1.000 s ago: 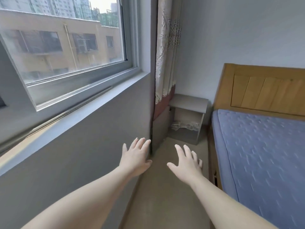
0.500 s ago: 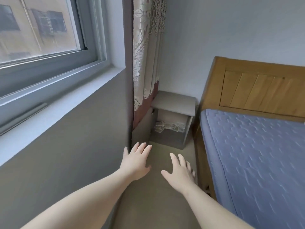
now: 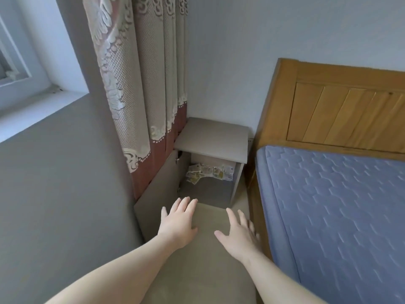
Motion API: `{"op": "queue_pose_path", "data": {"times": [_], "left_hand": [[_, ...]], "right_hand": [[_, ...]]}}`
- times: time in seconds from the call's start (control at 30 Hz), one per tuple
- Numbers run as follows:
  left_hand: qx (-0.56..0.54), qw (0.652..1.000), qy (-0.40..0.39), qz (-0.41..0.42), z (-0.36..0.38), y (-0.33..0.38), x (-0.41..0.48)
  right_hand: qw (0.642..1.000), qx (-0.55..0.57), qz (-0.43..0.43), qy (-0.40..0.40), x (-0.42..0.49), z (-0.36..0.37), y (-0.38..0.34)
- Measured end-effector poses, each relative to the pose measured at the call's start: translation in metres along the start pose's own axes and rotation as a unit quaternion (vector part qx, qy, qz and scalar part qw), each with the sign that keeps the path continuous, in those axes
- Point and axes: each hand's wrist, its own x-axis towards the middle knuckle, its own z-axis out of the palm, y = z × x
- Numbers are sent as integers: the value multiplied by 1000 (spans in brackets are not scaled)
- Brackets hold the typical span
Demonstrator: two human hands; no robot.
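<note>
My left hand [image 3: 178, 222] and my right hand [image 3: 240, 234] reach forward over the floor with fingers spread and hold nothing. Ahead of them a grey bedside cabinet [image 3: 212, 137] stands in the corner. Its door [image 3: 160, 189] is swung open to the left, against the wall. Inside lies a pile of loose paper notes [image 3: 210, 172]. The left hand's fingertips are close to the door's lower edge; I cannot tell if they touch it.
A patterned curtain [image 3: 140, 73] hangs left of the cabinet. A grey wall [image 3: 61, 183] with a window sill [image 3: 32, 110] runs along the left. A bed with a blue mattress [image 3: 339, 211] and wooden headboard [image 3: 341, 110] fills the right, leaving a narrow floor strip [image 3: 201, 270].
The view has moved forward and turned right, away from the window. The cabinet and the notes inside are nearer. Both hands stay outstretched and open.
</note>
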Motion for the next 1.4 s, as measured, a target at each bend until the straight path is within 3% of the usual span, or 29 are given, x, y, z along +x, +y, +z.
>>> {"op": "queue_pose_path", "data": {"times": [0.3,0.77,0.93,1.17,1.4], "left_hand": [[-41,994,-64,-77,-3,15,141],[-48,981,-163,-99,31,-76,378],[-48,972,-195,-119,89,-97,439],[-34,958,-241,-150,222,-135,485],[-33,972,-179,-147,345,-184,537]], "right_hand": [[995,-23,-9,-94,154,-21,3],[987,-43,13,-152,415,3,-45],[980,-37,38,-189,499,56,-26],[958,-113,19,-262,579,170,35],[960,-139,-22,-243,660,281,75]]}}
